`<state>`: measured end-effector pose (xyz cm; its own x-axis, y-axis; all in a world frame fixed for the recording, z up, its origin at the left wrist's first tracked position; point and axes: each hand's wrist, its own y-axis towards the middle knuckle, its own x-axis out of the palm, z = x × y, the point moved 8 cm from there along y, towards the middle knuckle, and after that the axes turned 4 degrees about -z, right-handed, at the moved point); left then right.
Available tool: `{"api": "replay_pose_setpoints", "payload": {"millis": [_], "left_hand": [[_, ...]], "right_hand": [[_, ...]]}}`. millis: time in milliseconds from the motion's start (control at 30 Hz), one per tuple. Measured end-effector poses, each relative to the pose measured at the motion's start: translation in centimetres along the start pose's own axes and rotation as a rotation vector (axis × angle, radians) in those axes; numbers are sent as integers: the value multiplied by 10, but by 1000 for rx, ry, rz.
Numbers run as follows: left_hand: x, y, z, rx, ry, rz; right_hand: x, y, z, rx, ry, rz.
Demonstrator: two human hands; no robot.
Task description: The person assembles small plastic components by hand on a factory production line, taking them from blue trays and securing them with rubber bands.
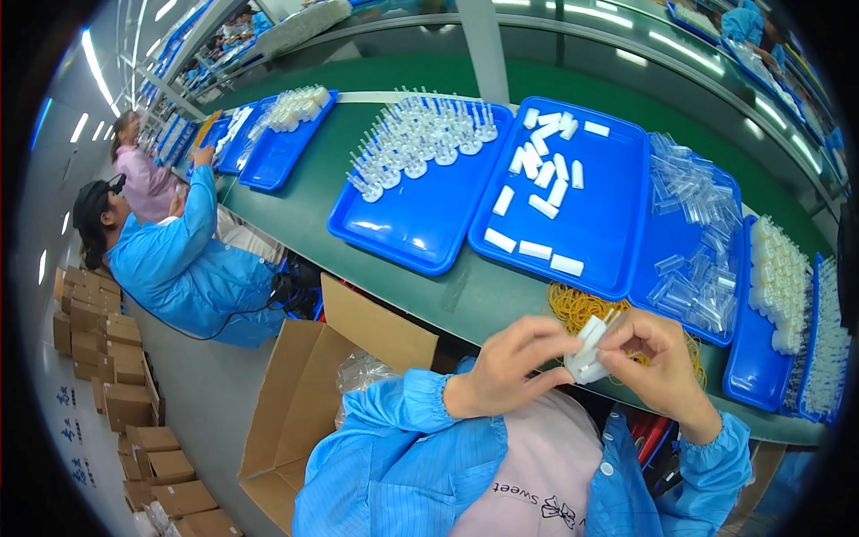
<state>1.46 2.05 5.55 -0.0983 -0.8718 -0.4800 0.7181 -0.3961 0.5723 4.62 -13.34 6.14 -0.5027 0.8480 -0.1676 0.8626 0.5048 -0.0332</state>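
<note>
In front of my chest, at the table's near edge, my left hand (528, 358) pinches a small white plastic piece (586, 360) from its left side. My right hand (658, 365) closes on the same piece from the right, fingertips against it. Thin prongs seem to stick up from its top; the fingers hide its finer shape. Just behind my hands lies a heap of yellow rubber bands (577, 302). Beyond it a blue tray (559, 234) holds several loose white cylinders (543, 206).
On the green table (309, 224), a blue tray (394, 240) holds clear stemmed parts (414, 161). To the right are trays with clear tubes (693, 295) and white parts (777, 268). An open cardboard box (286, 403) stands at my left. A person in blue (192, 259) works farther left.
</note>
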Motion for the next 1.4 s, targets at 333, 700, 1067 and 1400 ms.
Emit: {"api": "replay_pose_setpoints", "payload": {"millis": [333,700,1067,1400], "left_hand": [[45,-15,-56,-602,-950,-65],[44,-19,-77,-772,-1265,1],[51,-18,-69,-729,-1084,-71],[39,-7,-58,-488,-796,-40]], "right_hand": [[-22,13,-42,-400,-432,145],[-103,23,51,-84,-1199,138],[-91,32,50,-231,-1307,116],[-41,11,-7,-236,44,261]]}}
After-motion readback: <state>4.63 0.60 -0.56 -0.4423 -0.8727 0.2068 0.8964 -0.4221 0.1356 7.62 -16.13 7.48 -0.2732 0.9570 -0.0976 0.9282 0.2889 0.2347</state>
